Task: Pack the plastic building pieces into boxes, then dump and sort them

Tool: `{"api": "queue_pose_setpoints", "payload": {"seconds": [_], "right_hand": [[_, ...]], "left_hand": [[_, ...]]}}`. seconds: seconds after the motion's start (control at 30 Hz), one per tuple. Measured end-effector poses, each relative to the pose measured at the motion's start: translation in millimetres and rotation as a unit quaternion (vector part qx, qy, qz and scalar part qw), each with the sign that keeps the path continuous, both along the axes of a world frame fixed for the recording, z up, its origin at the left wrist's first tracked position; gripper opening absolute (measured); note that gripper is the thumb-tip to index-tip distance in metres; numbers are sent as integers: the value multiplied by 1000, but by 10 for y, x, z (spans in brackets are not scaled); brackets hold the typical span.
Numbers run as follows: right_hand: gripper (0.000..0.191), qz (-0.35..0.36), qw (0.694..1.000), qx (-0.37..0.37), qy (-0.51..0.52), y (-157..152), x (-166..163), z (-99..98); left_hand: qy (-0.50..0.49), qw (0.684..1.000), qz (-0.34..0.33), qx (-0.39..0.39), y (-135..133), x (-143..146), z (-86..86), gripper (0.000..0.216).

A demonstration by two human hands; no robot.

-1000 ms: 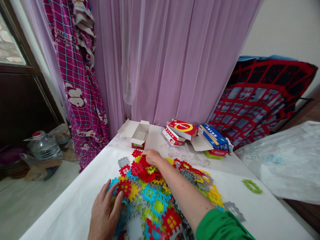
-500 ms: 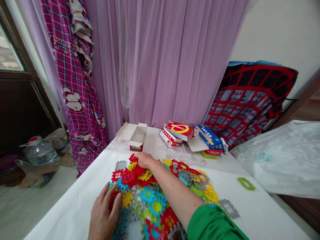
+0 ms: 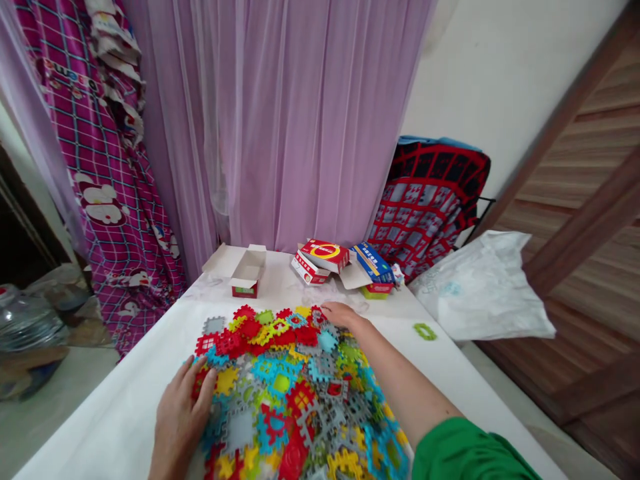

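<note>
A wide heap of plastic interlocking building pieces (image 3: 280,380) in red, yellow, blue, green and grey covers the near middle of the table. My left hand (image 3: 183,407) rests at the heap's left edge, with its fingers apart around a red piece (image 3: 201,381) that it partly covers. Reaching over the right side, my right hand (image 3: 343,315) lies palm down at the far right edge, touching red and grey pieces. Its fingers look stretched out, though partly hidden, and I see nothing held in them. A grey square piece (image 3: 214,325) lies at the far left corner.
Behind the heap stands an open carton (image 3: 249,272) on the white table (image 3: 125,400). Red-and-white boxes (image 3: 325,253) and a blue box (image 3: 373,262) lie at the back right. One green piece (image 3: 425,331) sits apart, near a white plastic bag (image 3: 480,287).
My right hand has moved from the heap's far left part to its far right edge, uncovering pieces there. The left hand stays at the left edge. The view has turned right.
</note>
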State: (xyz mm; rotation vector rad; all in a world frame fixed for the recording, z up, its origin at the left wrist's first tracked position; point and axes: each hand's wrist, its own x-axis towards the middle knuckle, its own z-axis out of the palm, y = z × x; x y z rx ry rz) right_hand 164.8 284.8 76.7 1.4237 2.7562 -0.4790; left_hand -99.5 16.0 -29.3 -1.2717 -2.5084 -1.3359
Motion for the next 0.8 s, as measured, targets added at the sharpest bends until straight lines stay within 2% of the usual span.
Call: {"api": "queue_pose_setpoints", "payload": {"seconds": [0.13,0.27,0.33,0.43,0.5,0.57,0.63,0.7,0.8], "right_hand": [[41,-42,997,9,59,-177,459,33],[52,-120,984,53,122,-532,1000,8],[53,-166,970,69,164,-739,1345,-151],[52,-270,901,94,326,-1030,1820,-578],[55,-303,855,112,406,-1185,2008,-889],[57,-310,825,118,457,-1306,2042,-1134],[57,-295,818,119,480,-1406,1927,-1275],[54,-262,826,113,487,-1503,1717,-1323],[48,-207,842,107,487,-1635,1407,-1305]], "left_hand": [[-27,999,-3,-20,-7,57,149,67],[-49,998,18,-31,-100,127,326,70],[-56,998,23,-34,-214,228,368,73],[-54,998,7,-40,-487,539,267,78],[13,998,-45,-48,-697,836,111,79],[115,981,-111,-108,-859,1143,-40,79],[188,959,-132,-166,-918,1393,-115,78],[222,945,-121,-207,-862,1542,-98,71],[236,938,-112,-226,-662,1588,15,61]]}}
